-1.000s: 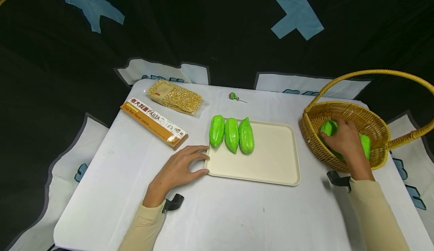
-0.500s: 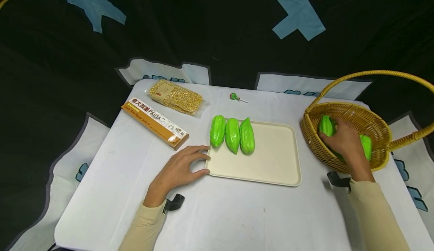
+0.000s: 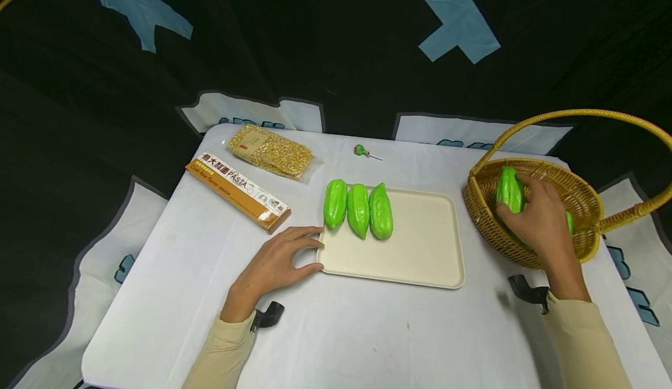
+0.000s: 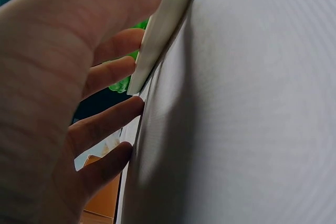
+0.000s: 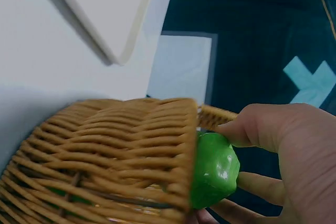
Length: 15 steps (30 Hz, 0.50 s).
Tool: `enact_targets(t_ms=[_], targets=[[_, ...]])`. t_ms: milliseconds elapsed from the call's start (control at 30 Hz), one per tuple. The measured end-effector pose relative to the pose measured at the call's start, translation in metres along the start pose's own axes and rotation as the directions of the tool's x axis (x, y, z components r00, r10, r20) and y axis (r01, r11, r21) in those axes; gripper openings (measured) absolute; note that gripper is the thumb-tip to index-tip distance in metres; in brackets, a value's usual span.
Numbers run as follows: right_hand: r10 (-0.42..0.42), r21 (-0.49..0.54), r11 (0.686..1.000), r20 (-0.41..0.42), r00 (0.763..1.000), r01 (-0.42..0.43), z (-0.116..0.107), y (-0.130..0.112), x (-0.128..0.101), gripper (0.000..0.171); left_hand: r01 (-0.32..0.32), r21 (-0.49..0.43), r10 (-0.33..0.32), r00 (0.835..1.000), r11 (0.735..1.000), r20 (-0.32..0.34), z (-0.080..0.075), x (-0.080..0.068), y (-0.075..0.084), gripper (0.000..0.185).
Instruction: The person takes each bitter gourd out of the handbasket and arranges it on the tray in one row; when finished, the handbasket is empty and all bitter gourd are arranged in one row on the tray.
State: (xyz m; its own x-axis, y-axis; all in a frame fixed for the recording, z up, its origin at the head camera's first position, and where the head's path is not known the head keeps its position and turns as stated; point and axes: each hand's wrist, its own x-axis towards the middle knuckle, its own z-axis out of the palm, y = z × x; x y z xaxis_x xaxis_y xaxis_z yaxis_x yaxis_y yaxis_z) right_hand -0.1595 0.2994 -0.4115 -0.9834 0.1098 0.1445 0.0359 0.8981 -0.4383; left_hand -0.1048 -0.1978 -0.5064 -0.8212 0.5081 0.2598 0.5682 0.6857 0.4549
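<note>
My right hand (image 3: 541, 217) grips a green gourd (image 3: 509, 189) and holds it just above the rim of a wicker basket (image 3: 485, 225) at the right of the table. The right wrist view shows the gourd (image 5: 214, 170) pinched between thumb and fingers over the basket wall (image 5: 115, 145). More green shows inside the basket (image 3: 569, 221). Three green gourds (image 3: 358, 208) lie side by side at the left end of a cream tray (image 3: 420, 249). My left hand (image 3: 278, 260) rests flat on the table, fingers touching the tray's left corner (image 4: 157, 35).
A pasta box (image 3: 237, 189) and a bag of corn kernels (image 3: 272, 150) lie at the back left of the white table (image 3: 367, 330). A small lollipop (image 3: 361, 150) lies behind the tray. The basket's tall handle (image 3: 577, 112) arches over it. Black cloth surrounds the table.
My right hand has closed round a gourd in the basket and lifted it up toward the rim. The left hand and tray have not moved.
</note>
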Motion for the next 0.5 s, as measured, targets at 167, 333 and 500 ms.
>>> enact_targets(t_ms=[167,333,500], targets=[[-0.011,0.017,1.000,-0.029,1.000,0.012,-0.004,-0.009,-0.007,0.076,-0.005,-0.004,0.005,1.000,1.000,-0.005,0.000,0.000,0.000,0.039],[-0.023,0.052,0.998,-0.062,0.998,0.026,-0.006,-0.018,-0.015,0.076,-0.009,-0.007,0.008,1.000,1.000,-0.008,0.000,0.000,0.000,0.039],[-0.062,0.079,0.994,-0.093,0.994,0.069,-0.003,-0.028,-0.024,0.075,-0.009,-0.005,0.009,1.000,1.000,-0.012,0.000,0.000,0.000,0.039]])
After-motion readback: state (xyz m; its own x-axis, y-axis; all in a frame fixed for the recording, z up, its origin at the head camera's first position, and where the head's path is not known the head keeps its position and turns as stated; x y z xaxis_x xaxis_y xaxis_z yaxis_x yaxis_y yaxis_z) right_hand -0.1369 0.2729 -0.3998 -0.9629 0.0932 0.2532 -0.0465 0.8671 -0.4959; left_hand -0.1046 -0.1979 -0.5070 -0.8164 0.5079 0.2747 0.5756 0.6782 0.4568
